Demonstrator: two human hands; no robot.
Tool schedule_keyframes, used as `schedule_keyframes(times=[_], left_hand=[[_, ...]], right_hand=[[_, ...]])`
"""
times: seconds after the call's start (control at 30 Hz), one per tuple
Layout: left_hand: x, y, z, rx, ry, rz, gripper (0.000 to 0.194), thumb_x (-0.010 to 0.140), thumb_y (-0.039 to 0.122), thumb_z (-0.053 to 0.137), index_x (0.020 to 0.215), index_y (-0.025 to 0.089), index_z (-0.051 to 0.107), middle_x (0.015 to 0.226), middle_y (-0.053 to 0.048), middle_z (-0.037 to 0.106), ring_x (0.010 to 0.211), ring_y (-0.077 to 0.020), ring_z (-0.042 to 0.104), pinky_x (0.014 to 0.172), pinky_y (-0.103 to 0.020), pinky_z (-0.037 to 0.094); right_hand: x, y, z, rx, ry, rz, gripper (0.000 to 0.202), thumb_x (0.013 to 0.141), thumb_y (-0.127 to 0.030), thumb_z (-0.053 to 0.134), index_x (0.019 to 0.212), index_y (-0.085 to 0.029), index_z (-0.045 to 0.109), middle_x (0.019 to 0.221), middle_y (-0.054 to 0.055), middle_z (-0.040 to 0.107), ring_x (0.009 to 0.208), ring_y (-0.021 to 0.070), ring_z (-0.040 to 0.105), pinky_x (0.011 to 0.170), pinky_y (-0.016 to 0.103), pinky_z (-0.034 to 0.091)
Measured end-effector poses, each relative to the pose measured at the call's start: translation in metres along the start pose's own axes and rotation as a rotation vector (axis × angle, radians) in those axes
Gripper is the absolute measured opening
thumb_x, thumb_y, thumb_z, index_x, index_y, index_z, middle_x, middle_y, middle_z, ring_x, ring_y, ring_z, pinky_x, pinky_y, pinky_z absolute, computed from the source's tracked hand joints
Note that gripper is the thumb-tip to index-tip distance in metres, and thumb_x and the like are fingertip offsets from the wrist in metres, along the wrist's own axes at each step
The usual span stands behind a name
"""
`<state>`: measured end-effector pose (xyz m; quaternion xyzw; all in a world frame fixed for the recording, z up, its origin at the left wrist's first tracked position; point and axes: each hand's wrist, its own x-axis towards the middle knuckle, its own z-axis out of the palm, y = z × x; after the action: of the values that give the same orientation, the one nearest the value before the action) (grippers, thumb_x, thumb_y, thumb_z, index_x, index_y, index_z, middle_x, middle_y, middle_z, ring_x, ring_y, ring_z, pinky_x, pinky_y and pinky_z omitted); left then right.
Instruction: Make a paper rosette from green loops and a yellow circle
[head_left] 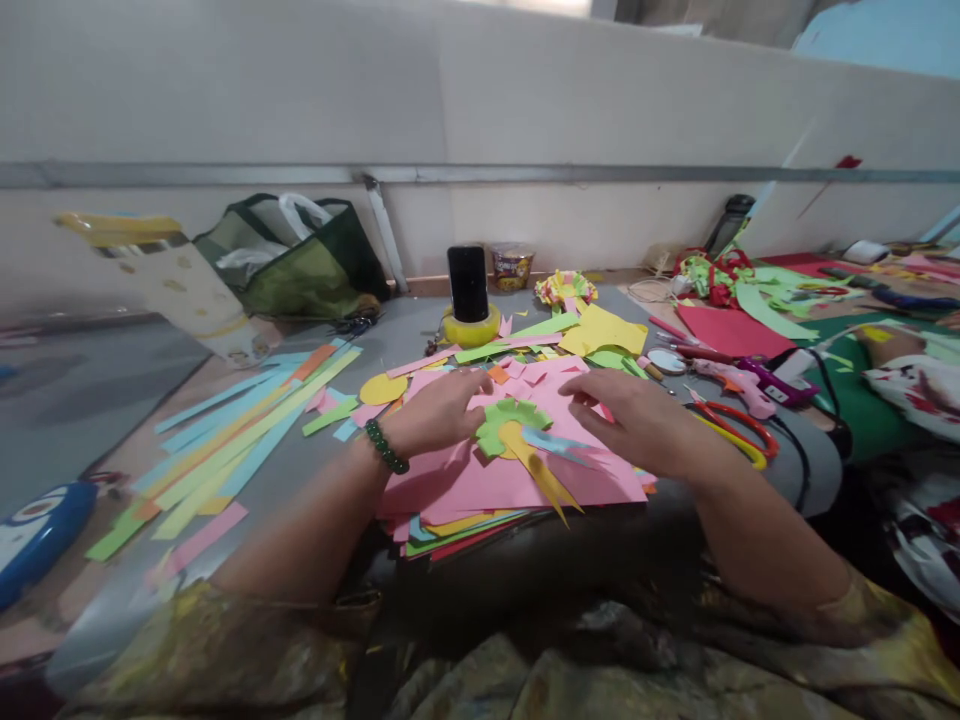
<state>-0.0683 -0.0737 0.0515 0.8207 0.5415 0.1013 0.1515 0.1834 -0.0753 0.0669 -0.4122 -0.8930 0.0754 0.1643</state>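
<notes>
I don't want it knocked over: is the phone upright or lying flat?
Upright: the phone stands on end at the yellow roll, its dark screen facing the camera.

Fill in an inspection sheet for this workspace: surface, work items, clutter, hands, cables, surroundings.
Surface: grey tabletop, largely covered with coloured paper.
Work items: green-frilled paper rosette with yellow and blue tails, lying on pink paper atop a multicoloured stack.
Clutter: loose paper strips at left; scissors at right; phone upright behind.
Hands: left hand beside the rosette, contact unclear; right hand open, apart from it.
Cables: dark cable near the scissors; its ends are unclear.
Surroundings: pale partition behind; green bag against it.
</notes>
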Motion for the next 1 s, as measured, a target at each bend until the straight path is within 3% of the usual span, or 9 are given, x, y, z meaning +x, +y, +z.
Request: schedule_keyframes(times=[0.07,0.17,0.33,0.43,0.5,0.6,0.67,0.83,1.0], left_hand=[[0.003,-0.002,0.0,-0.046,0.025,-0.125,0.038,0.085,0.03,0.051,0.119,0.016,0.06,0.112,-0.014,0.07,0.101,-0.029,0.065,0.084,-0.037,0.048],[0.006,0.0,0.004,-0.1,0.015,-0.221,0.043,0.082,0.036,0.057,0.119,0.016,0.061,0.098,-0.011,0.071,0.088,-0.0287,0.066,0.072,-0.034,0.045],[0.011,0.0,0.015,-0.252,0.033,-0.224,0.05,0.07,0.023,0.06,0.12,0.016,0.062,0.072,0.0,0.065,0.068,-0.022,0.061,0.06,-0.029,0.039],[0.014,-0.004,0.018,-0.414,0.064,-0.216,0.054,0.068,0.024,0.064,0.121,0.016,0.062,0.068,0.003,0.062,0.066,-0.02,0.06,0.061,-0.028,0.041],[0.015,-0.007,0.017,-0.533,0.115,-0.216,0.058,0.068,0.03,0.069,0.124,0.016,0.061,0.078,0.0,0.067,0.075,-0.021,0.062,0.066,-0.029,0.044],[0.015,-0.008,0.011,-0.725,0.198,-0.209,0.066,0.069,0.042,0.075,0.128,0.018,0.06,0.106,-0.007,0.07,0.095,-0.0229,0.064,0.076,-0.03,0.048],[0.014,-0.007,0.008,-0.853,0.207,-0.202,0.062,0.069,0.05,0.075,0.122,0.02,0.064,0.113,-0.008,0.07,0.097,-0.0224,0.065,0.077,-0.03,0.049],[0.016,0.0,0.013,-1.099,0.202,-0.219,0.049,0.058,0.052,0.082,0.093,0.019,0.07,0.094,-0.006,0.074,0.082,-0.0195,0.068,0.075,-0.031,0.052],[0.018,0.002,0.02,-1.233,0.335,-0.248,0.048,0.048,0.039,0.087,0.089,0.02,0.069,0.092,-0.004,0.074,0.087,-0.0224,0.069,0.078,-0.034,0.053]], right_hand=[[0.022,0.007,-0.004,0.075,-0.152,0.091,0.028,0.092,-0.031,0.057,0.114,-0.018,0.069,0.102,0.011,0.074,0.086,0.0222,0.066,0.072,0.032,0.048],[0.06,0.011,0.004,0.265,-0.363,0.196,0.024,0.079,-0.031,0.073,0.098,-0.017,0.069,0.09,0.009,0.073,0.075,0.0199,0.065,0.064,0.029,0.045],[0.087,0.015,0.033,0.453,-0.44,0.17,0.025,0.066,-0.025,0.078,0.084,-0.019,0.061,0.06,-0.004,0.061,0.049,0.0127,0.054,0.047,0.024,0.039],[0.084,0.021,0.046,0.579,-0.385,0.12,0.027,0.061,-0.021,0.075,0.083,-0.02,0.058,0.055,-0.008,0.052,0.046,0.0094,0.047,0.046,0.022,0.034],[0.081,0.026,0.048,0.67,-0.314,0.082,0.028,0.062,-0.024,0.072,0.086,-0.02,0.057,0.055,-0.01,0.049,0.048,0.0089,0.045,0.048,0.022,0.035],[0.081,0.032,0.044,0.789,-0.114,0.034,0.034,0.065,-0.033,0.067,0.095,-0.021,0.055,0.058,-0.011,0.044,0.054,0.0097,0.044,0.053,0.024,0.036],[0.082,0.034,0.041,0.846,0.039,0.011,0.038,0.066,-0.039,0.066,0.097,-0.022,0.054,0.058,-0.011,0.039,0.054,0.0098,0.04,0.054,0.025,0.035],[0.084,0.026,0.045,0.955,0.283,-0.013,0.038,0.064,-0.044,0.07,0.091,-0.022,0.055,0.058,-0.011,0.036,0.054,0.01,0.035,0.054,0.027,0.032],[0.082,0.018,0.048,1.067,0.294,0.029,0.042,0.06,-0.047,0.074,0.091,-0.023,0.059,0.069,-0.005,0.052,0.065,0.0135,0.05,0.059,0.027,0.041]])
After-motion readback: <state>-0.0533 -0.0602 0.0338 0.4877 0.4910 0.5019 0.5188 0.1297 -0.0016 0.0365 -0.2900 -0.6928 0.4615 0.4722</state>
